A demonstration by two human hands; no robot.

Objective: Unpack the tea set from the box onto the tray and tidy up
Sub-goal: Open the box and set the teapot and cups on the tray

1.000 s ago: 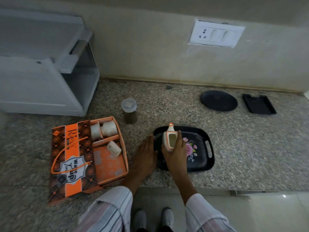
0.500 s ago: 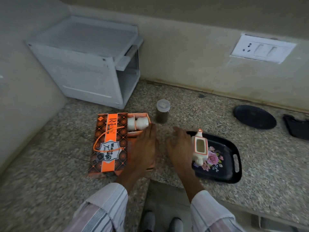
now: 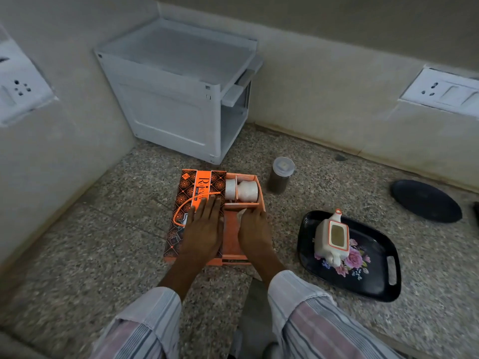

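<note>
The left hand (image 3: pixel 204 229) lies flat and empty on the box (image 3: pixel 197 200) lid, likely steadying it. The right hand (image 3: pixel 255 233) reaches inside, its grip closing over a small white piece (image 3: pixel 241 213) (contact unclear). Two cups (image 3: pixel 242 190) wait just beyond; the teapot (image 3: pixel 331 238) sits rightward on the tray (image 3: pixel 375 281).

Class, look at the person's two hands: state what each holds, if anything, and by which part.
The left hand lies flat on the box lid, gripping nothing. The right hand reaches onto a white piece; a hold cannot be told.
</note>
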